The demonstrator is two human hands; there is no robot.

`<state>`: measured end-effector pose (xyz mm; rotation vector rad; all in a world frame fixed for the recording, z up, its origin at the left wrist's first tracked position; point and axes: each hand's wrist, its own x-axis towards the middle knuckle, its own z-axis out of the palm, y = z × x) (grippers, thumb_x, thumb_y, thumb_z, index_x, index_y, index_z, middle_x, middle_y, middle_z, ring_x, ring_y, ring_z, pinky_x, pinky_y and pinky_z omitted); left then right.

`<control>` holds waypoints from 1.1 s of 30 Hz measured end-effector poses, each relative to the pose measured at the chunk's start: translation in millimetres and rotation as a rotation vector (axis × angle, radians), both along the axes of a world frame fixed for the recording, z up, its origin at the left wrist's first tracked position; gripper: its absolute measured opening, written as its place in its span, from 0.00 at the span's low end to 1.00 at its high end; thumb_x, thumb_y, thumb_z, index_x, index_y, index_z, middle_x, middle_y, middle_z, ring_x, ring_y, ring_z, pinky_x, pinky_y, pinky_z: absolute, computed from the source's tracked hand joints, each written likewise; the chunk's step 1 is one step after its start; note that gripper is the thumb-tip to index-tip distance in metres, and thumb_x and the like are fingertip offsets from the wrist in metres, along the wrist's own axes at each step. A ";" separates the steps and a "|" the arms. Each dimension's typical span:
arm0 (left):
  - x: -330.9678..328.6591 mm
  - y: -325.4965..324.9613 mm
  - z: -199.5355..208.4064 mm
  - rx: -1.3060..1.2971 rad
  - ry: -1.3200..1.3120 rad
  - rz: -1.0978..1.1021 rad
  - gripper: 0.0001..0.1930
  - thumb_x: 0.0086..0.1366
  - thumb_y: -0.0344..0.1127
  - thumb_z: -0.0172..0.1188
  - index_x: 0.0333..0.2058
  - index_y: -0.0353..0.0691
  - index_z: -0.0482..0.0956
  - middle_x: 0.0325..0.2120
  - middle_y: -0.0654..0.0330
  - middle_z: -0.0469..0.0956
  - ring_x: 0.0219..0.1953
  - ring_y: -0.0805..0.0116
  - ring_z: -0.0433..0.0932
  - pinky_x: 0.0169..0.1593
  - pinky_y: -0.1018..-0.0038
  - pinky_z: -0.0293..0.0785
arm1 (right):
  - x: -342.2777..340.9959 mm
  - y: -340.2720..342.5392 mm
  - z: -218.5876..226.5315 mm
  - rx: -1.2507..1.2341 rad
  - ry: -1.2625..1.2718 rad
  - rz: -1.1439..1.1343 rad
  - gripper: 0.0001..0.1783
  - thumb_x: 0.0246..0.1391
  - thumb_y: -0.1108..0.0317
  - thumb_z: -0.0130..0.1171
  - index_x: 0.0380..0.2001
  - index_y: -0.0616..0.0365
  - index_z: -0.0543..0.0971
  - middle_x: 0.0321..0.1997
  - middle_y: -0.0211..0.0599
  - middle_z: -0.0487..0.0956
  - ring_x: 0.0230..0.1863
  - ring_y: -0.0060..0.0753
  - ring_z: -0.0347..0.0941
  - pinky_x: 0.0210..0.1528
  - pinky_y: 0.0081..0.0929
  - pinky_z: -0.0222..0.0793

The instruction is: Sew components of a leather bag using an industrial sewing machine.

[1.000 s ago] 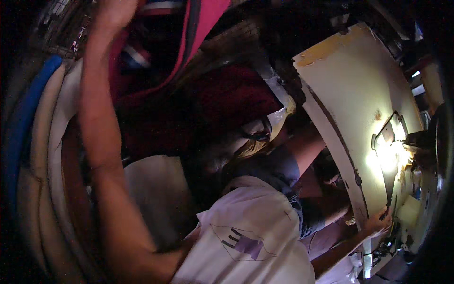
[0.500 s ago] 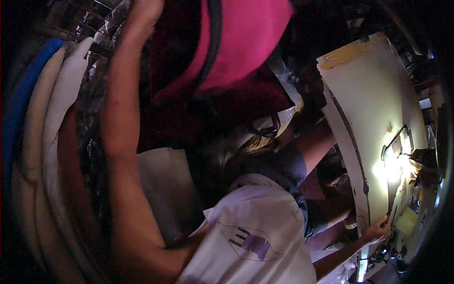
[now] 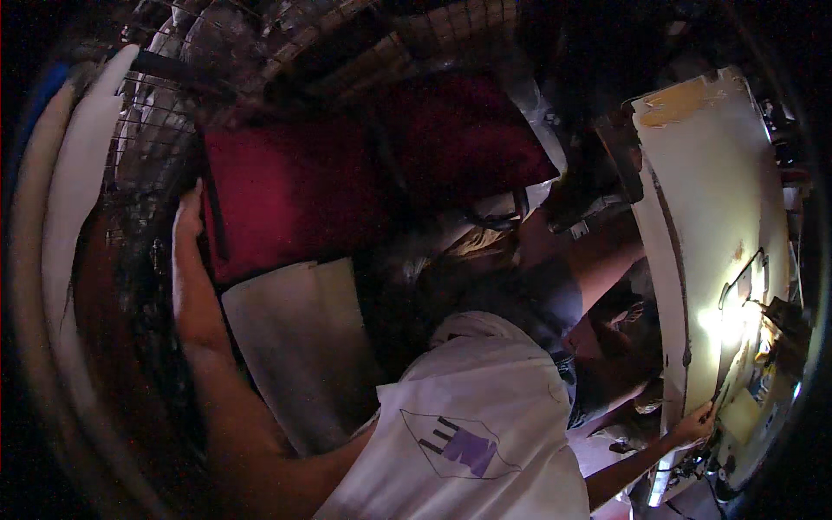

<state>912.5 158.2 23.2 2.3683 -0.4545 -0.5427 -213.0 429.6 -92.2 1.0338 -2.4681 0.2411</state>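
At the left, my left hand (image 3: 191, 215) is at the outer edge of a dark red fabric piece (image 3: 295, 186) with a dark strip along its side. Its fingers close against that edge, partly hidden by the cloth. A second dark red fabric piece (image 3: 472, 139) lies beside it, to the right. My right hand (image 3: 693, 426) rests at the near edge of a white tabletop (image 3: 702, 191), fingers bent together; whatever they hold is too small to make out. Close by, a bright lamp (image 3: 732, 322) shines next to dark machine parts.
A pale grey board or panel (image 3: 299, 334) lies below the red fabric. Rolls of white and beige material (image 3: 82, 182) stand along the left rim. Wire mesh (image 3: 433, 30) runs across the back. The tabletop has a worn yellowish corner (image 3: 680, 102).
The red piece, raised close and bright pink before, is now lower and flatter beside the other one. My left hand has come down with it. My right hand stays at the table edge.
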 end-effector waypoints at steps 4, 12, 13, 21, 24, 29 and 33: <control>9.3 49.0 -63.9 0.178 0.223 -0.115 0.48 0.60 0.66 0.60 0.69 0.39 0.60 0.63 0.46 0.67 0.68 0.58 0.61 0.67 0.62 0.60 | 0.2 -8.9 10.3 -0.006 0.023 0.076 0.21 0.64 0.53 0.58 0.46 0.60 0.84 0.45 0.54 0.83 0.43 0.52 0.78 0.50 0.43 0.71; 38.9 53.3 -163.0 0.803 -0.402 -0.536 0.42 0.56 0.56 0.67 0.65 0.39 0.67 0.61 0.47 0.71 0.64 0.50 0.68 0.65 0.59 0.64 | -0.3 -0.2 25.2 -0.063 0.013 0.098 0.22 0.64 0.54 0.58 0.45 0.63 0.84 0.44 0.55 0.83 0.44 0.54 0.78 0.52 0.44 0.71; 64.2 68.4 -174.3 0.812 -0.473 -0.534 0.41 0.57 0.55 0.67 0.64 0.39 0.68 0.60 0.47 0.71 0.64 0.50 0.68 0.64 0.59 0.65 | -1.1 -0.9 23.0 -0.037 0.121 0.117 0.21 0.63 0.54 0.59 0.44 0.63 0.85 0.44 0.55 0.83 0.44 0.54 0.78 0.49 0.43 0.72; 222.5 107.9 -214.4 0.864 -1.067 -0.456 0.29 0.59 0.45 0.64 0.56 0.35 0.76 0.55 0.47 0.76 0.57 0.49 0.75 0.60 0.55 0.70 | 31.2 -8.3 0.2 -0.140 -0.081 -0.044 0.22 0.62 0.54 0.60 0.44 0.64 0.84 0.44 0.55 0.83 0.43 0.55 0.76 0.50 0.44 0.71; 215.4 116.7 -238.1 0.798 -1.029 -0.447 0.28 0.58 0.44 0.65 0.55 0.34 0.77 0.55 0.47 0.76 0.56 0.48 0.75 0.59 0.55 0.70 | 19.7 -6.4 13.5 -0.146 -0.016 0.058 0.21 0.62 0.56 0.60 0.44 0.65 0.84 0.43 0.55 0.83 0.43 0.54 0.77 0.50 0.44 0.72; 184.6 118.6 -198.0 0.542 -0.656 -0.399 0.34 0.54 0.49 0.69 0.54 0.31 0.76 0.57 0.44 0.74 0.58 0.48 0.74 0.59 0.58 0.70 | 28.1 -12.3 13.0 -0.083 -0.034 0.016 0.22 0.63 0.55 0.58 0.45 0.67 0.83 0.46 0.57 0.82 0.48 0.55 0.77 0.54 0.43 0.70; 128.1 114.7 -192.7 0.342 -0.321 -0.331 0.38 0.51 0.53 0.72 0.54 0.29 0.76 0.59 0.42 0.72 0.59 0.48 0.74 0.59 0.60 0.70 | 28.9 -16.8 21.8 -0.148 -0.021 0.033 0.22 0.64 0.55 0.57 0.45 0.66 0.83 0.47 0.54 0.82 0.49 0.54 0.77 0.56 0.44 0.68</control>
